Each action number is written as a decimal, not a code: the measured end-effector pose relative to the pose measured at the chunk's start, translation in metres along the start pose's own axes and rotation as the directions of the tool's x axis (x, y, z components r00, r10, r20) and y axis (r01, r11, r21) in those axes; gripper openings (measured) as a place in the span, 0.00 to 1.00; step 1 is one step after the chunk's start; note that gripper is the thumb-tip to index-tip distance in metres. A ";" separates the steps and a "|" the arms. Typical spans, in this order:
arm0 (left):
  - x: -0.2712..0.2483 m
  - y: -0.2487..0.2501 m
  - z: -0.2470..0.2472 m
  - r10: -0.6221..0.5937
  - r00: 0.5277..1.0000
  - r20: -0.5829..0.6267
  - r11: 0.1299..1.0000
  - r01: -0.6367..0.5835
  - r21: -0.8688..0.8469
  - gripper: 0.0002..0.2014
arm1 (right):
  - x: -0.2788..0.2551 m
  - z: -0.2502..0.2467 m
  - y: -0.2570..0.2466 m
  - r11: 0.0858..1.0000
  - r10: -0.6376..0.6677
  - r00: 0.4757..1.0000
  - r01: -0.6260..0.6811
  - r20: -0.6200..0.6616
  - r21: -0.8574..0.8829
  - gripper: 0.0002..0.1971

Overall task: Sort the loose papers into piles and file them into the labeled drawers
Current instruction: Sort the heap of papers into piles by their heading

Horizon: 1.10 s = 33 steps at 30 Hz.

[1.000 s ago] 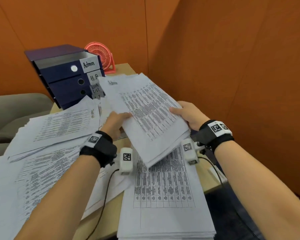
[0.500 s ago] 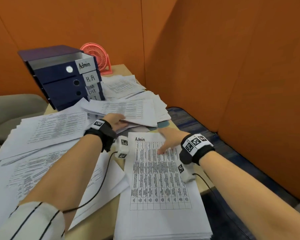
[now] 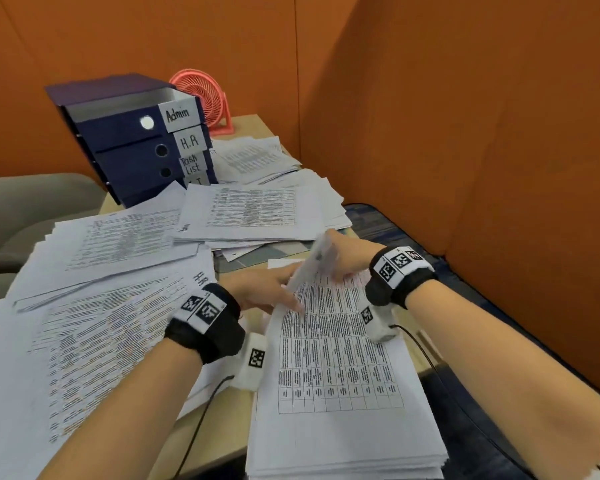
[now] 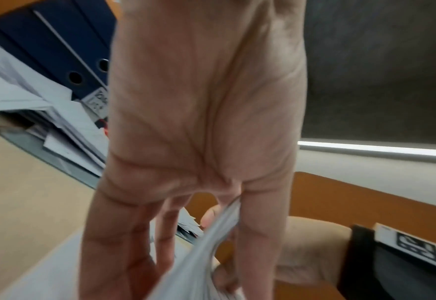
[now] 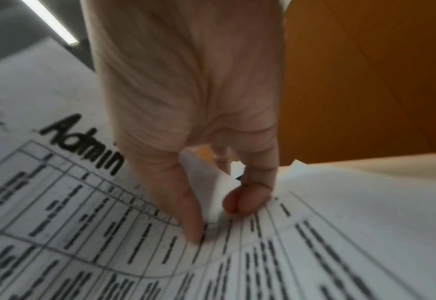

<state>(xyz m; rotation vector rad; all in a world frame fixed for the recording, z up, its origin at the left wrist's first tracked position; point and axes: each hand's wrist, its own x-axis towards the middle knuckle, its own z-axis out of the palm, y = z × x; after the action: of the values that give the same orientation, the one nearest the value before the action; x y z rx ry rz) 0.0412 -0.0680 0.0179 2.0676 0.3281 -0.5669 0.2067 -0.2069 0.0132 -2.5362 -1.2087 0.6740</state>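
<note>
A thick stack of Admin papers [image 3: 336, 393] with printed tables lies at the desk's front edge. Both hands are at its far end, where the top sheets [image 3: 316, 261] are lifted and curled up. My right hand [image 3: 347, 251] pinches a curled corner [image 5: 209, 192] between thumb and fingertips [image 5: 245, 203]. My left hand [image 3: 267, 285] reaches in from the left; the edge of the lifted sheets [image 4: 219, 233] runs between its fingers. The blue drawer unit [image 3: 129, 140] stands at the back left, labeled Admin, H.R, Task List and I.T. Its top Admin drawer is pulled out.
An H.R pile [image 3: 94, 334] and another spread pile [image 3: 118, 244] cover the left of the desk. More piles [image 3: 253, 213] lie between the stack and the drawers. A pink fan [image 3: 201, 95] stands behind the unit. Orange partitions [image 3: 465, 168] close the right side; a grey chair [image 3: 21, 209] is at left.
A second ago both hands held a sheaf in the air. It was then laid on the middle pile, and both hands came to the Admin stack, whose far edge is now lifted.
</note>
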 end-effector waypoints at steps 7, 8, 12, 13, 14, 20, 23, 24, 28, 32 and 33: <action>-0.002 0.003 0.006 0.029 1.000 -0.011 0.995 -0.027 0.092 0.32 | -0.005 0.006 0.038 0.989 -0.080 0.985 0.098 -0.155 0.112 0.09; -0.001 0.000 0.004 -0.004 0.991 -0.133 0.998 0.011 0.058 0.33 | -0.007 0.007 0.044 0.978 -0.089 0.981 0.119 -0.172 0.170 0.14; 0.007 -0.016 -0.004 -0.115 0.919 -0.376 0.993 0.100 -0.060 0.35 | -0.005 0.009 0.057 0.913 -0.086 0.981 0.148 -0.177 0.381 0.21; 0.008 -0.017 -0.004 -0.161 0.909 -0.384 0.986 0.134 -0.095 0.35 | -0.004 0.010 0.058 0.890 -0.071 0.982 0.143 -0.176 0.434 0.19; 0.010 -0.019 -0.005 -0.188 0.901 -0.391 0.982 0.164 -0.096 0.33 | -0.004 0.011 0.058 0.871 -0.064 0.982 0.143 -0.180 0.470 0.17; 0.017 -0.012 -0.002 -0.237 0.876 -0.419 0.966 0.259 -0.005 0.15 | -0.007 0.012 0.058 0.878 -0.053 0.983 0.131 -0.179 0.460 0.21; 0.018 -0.012 0.000 -0.196 0.927 -0.320 0.971 0.228 0.066 0.16 | -0.009 0.013 0.057 0.884 -0.049 0.982 0.128 -0.184 0.450 0.17; 0.017 -0.012 0.001 -0.158 0.950 -0.271 0.985 0.171 0.026 0.19 | -0.008 0.013 0.058 0.874 -0.044 0.978 0.136 -0.202 0.467 0.19; 0.000 0.002 0.011 0.019 0.999 -0.034 0.981 -0.025 -0.191 0.25 | -0.007 0.012 0.055 0.915 -0.078 0.975 0.152 -0.206 0.374 0.18; -0.006 0.013 0.024 0.089 0.982 0.167 0.994 -0.099 0.055 0.44 | -0.006 0.010 0.056 0.944 -0.138 0.967 0.194 -0.216 0.267 0.08; -0.003 0.012 0.025 0.096 0.985 0.142 0.989 -0.111 0.097 0.47 | -0.008 0.011 0.056 0.927 -0.113 0.967 0.186 -0.228 0.326 0.07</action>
<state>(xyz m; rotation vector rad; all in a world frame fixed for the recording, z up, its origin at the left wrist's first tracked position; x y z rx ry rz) 0.0369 -0.0953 0.0166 2.1195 0.1115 -0.6711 0.2344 -0.2480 -0.0171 -2.1386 -1.0908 0.5192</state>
